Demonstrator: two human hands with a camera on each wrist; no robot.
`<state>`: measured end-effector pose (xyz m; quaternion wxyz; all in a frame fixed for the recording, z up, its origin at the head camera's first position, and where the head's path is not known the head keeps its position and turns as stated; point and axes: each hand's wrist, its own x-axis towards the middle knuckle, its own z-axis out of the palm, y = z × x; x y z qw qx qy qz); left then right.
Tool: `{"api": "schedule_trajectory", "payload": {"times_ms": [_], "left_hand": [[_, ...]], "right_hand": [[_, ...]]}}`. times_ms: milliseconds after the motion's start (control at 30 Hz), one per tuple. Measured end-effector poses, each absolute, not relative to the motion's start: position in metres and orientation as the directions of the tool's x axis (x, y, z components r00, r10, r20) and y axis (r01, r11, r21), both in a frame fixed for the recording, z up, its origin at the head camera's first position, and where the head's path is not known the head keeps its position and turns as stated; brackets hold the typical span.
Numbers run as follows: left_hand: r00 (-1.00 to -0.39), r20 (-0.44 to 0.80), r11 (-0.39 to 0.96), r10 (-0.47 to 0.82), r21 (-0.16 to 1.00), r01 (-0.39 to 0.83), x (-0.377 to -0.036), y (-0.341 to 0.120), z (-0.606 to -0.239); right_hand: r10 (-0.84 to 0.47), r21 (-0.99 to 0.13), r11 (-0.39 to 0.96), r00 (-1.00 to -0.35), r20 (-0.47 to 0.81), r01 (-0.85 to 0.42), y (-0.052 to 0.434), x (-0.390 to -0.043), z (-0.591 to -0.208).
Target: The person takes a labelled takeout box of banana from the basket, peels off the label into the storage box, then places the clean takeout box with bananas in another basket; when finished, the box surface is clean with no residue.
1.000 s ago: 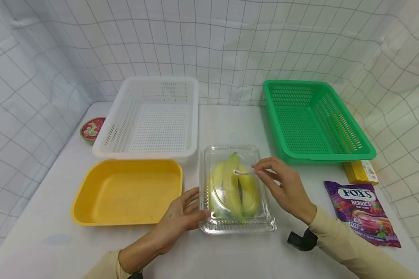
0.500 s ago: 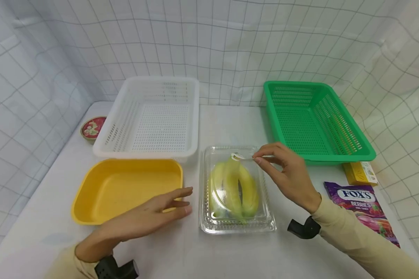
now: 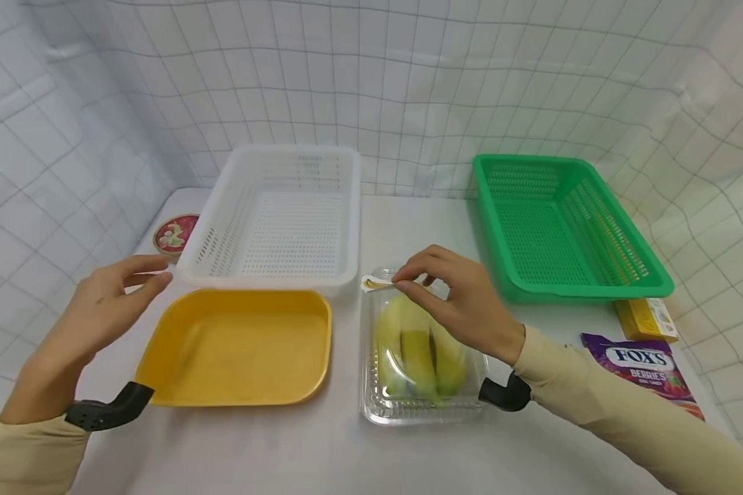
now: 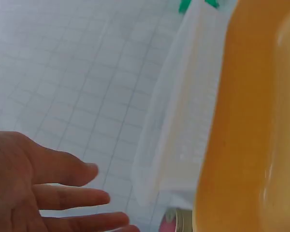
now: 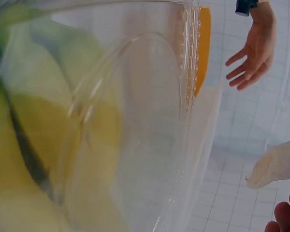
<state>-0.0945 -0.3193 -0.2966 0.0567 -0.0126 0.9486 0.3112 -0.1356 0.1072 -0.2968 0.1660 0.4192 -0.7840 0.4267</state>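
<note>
My right hand (image 3: pixel 458 295) pinches a small pale strip (image 3: pixel 376 282) between thumb and fingertips. The strip has a white rounded end with a yellow and dark marking; its exact kind is unclear. Beneath that hand lies a clear plastic clamshell box (image 3: pixel 427 411) with several bananas (image 3: pixel 417 361) inside, its lid down. The right wrist view shows the strip (image 5: pixel 275 164) beyond the box wall, near the fingertips. Over the table's left side, my left hand (image 3: pixel 93 309) is held with loose fingers and nothing in it, left of the yellow tray (image 3: pixel 241 350).
A white basket (image 3: pixel 297 234) stands behind the yellow tray, with a red round tin (image 3: pixel 176 234) to its left. At the back right is a green basket (image 3: pixel 539 240). A yellow box (image 3: pixel 644 320) and a purple Fox's candy bag (image 3: pixel 640 368) lie in front of it.
My left hand has left the box's side and moved far left past the yellow tray. My right hand has carried the strip left and away from me, towards the box's far edge.
</note>
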Motion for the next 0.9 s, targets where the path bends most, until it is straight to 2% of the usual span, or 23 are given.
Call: {"api": "schedule_trajectory", "payload": {"times_ms": [100,167,300,567,900], "left_hand": [[-0.964,-0.259,0.823,0.053,0.558,-0.104,-0.092,-0.340,-0.307],[-0.924,-0.364,0.809,0.113,0.574,-0.127,-0.092,-0.346,-0.313],[-0.869,-0.464,0.772,0.171,0.612,-0.175,-0.095,-0.349,-0.321],[-0.873,-0.464,0.739,0.153,0.640,-0.210,-0.099,-0.349,-0.327],[-0.880,-0.437,0.705,0.189,0.684,-0.187,-0.100,-0.342,-0.329]], "right_hand": [[-0.545,-0.537,0.280,-0.592,0.594,-0.796,0.095,-0.135,-0.294],[-0.568,-0.541,0.275,-0.589,0.575,-0.795,0.087,-0.135,-0.294],[-0.616,-0.532,0.281,-0.575,0.538,-0.799,0.069,-0.131,-0.293],[-0.703,-0.464,0.315,-0.532,0.472,-0.828,0.033,-0.125,-0.297],[-0.757,-0.429,0.424,-0.572,0.316,-0.798,0.011,-0.126,-0.303]]}}
